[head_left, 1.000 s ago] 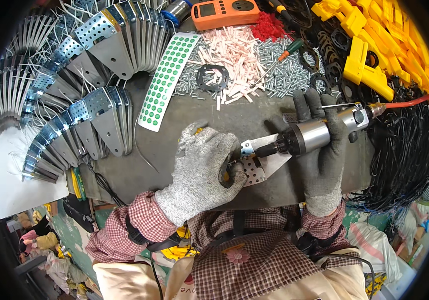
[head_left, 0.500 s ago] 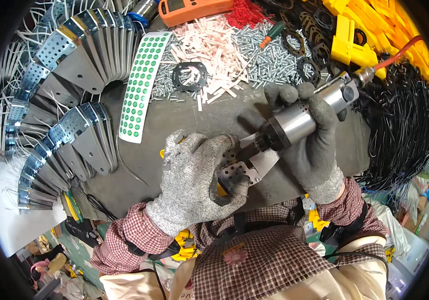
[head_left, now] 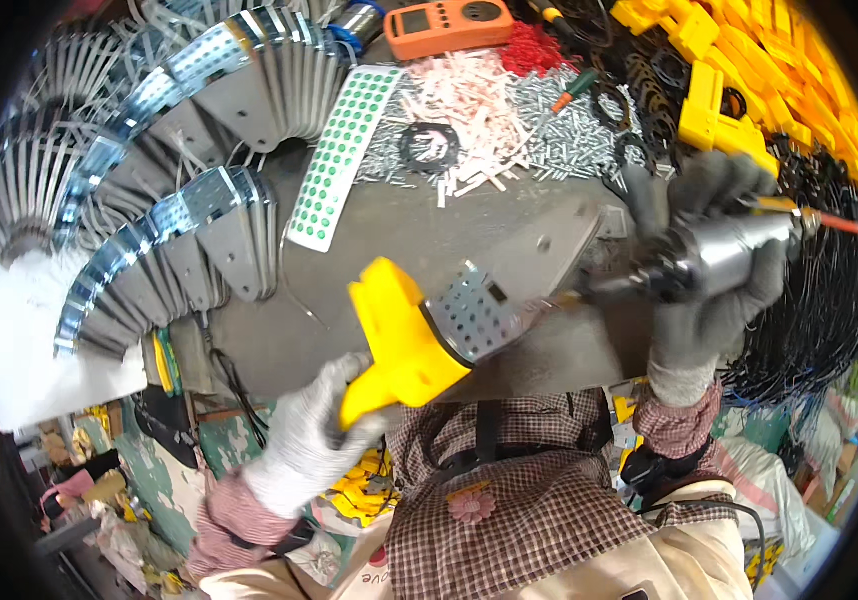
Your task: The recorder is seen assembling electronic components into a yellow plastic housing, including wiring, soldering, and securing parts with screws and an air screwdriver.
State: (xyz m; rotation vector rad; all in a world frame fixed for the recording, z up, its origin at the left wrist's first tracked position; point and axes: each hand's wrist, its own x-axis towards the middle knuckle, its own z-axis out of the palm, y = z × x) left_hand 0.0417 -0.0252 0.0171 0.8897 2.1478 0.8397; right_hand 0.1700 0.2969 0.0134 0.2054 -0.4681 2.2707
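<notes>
Yellow plastic housing (head_left: 404, 345), one: dial centre, held over the near edge of the worktop (head_left: 399, 225), twelve being the side farthest from the person. Left hand (head_left: 317, 428), gloved in pale knit: seven o'clock, grip clamped on the housing's lower arm. Perforated metal bracket (head_left: 474, 312), one: holed end meeting the housing at two o'clock, grey tapering plate (head_left: 524, 265) running on the same way. Pneumatic screwdriver (head_left: 739, 255), silver-barrelled, red hose (head_left: 849, 224) fitted: toward three, in the grey-gloved right hand (head_left: 694, 320), grip wrapped around the barrel; hand and tool blurred, and from here I cannot tell whether the bit (head_left: 604, 291) touches the bracket. Sticker sheet (head_left: 344, 155), white with green dots: between eleven and twelve. Black gasket (head_left: 409, 150), flat: twelve, beside loose screws (head_left: 564, 130) and pale pink sleeves (head_left: 469, 110). Orange meter (head_left: 449, 28): twelve, beyond these. Small red parts (head_left: 532, 50), piled: one. Hand screwdriver (head_left: 577, 88), green-and-orange handle: one, among the screws. Yellow mouldings (head_left: 779, 90), heaped: two. Black cables (head_left: 819, 290), massed: three. Further metal brackets (head_left: 224, 245), ranked in fans: ten.
</notes>
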